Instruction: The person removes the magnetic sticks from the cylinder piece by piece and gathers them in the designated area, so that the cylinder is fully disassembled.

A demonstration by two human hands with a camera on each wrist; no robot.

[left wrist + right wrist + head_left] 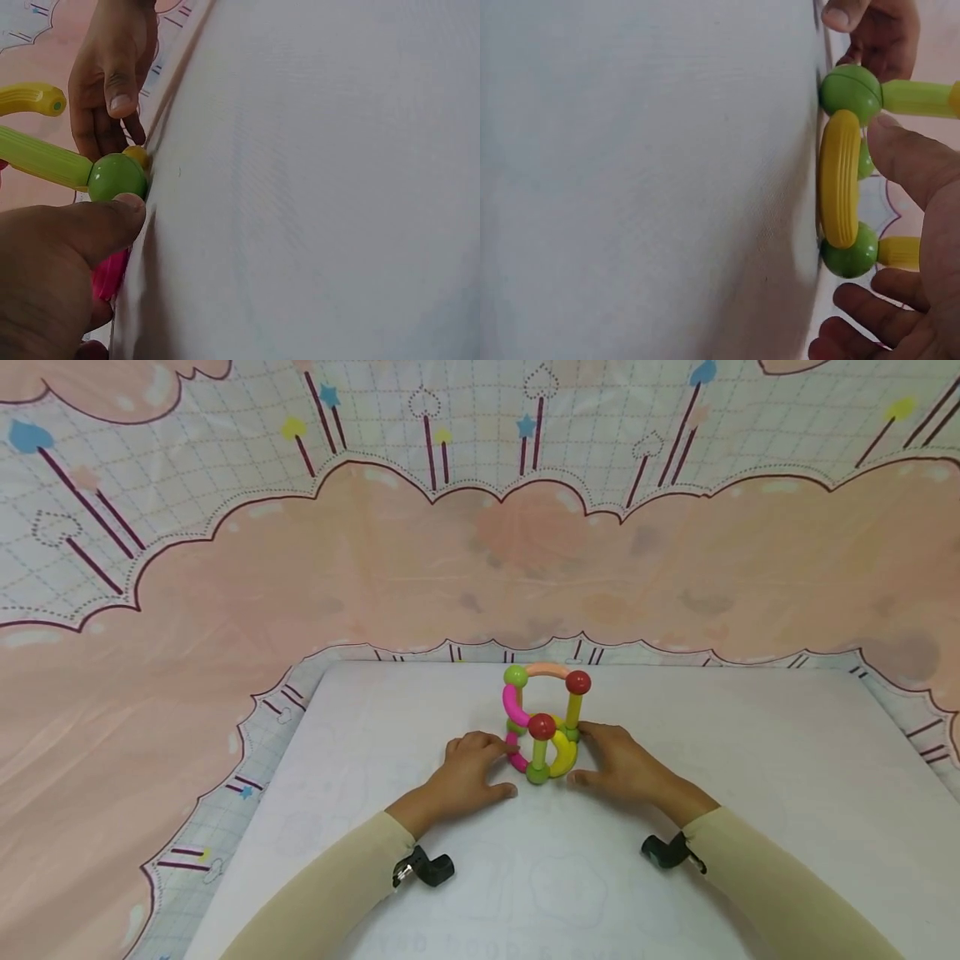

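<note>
"Left to right?"
"Left hand (468, 772): digits apart, just left of the multicoloured, open toy frame of plastic-looking rods and balls (542, 727). Frame: upright, under it a flat white tabletop (375, 718). Right hand (622, 766): just right of frame, digits spread; neither grips, contact unclear."
"Doing it well?"
"I'd steady the frame's base evenly from both sides; squeezing could pop joints."

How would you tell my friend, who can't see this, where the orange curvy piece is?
On the white table, find the ball-and-stick toy between the left hand and right hand. Along its far top edge, the orange curved piece joins a green ball to a red ball. It's the toy's only orange piece, among pink curves and yellow curves.
</note>
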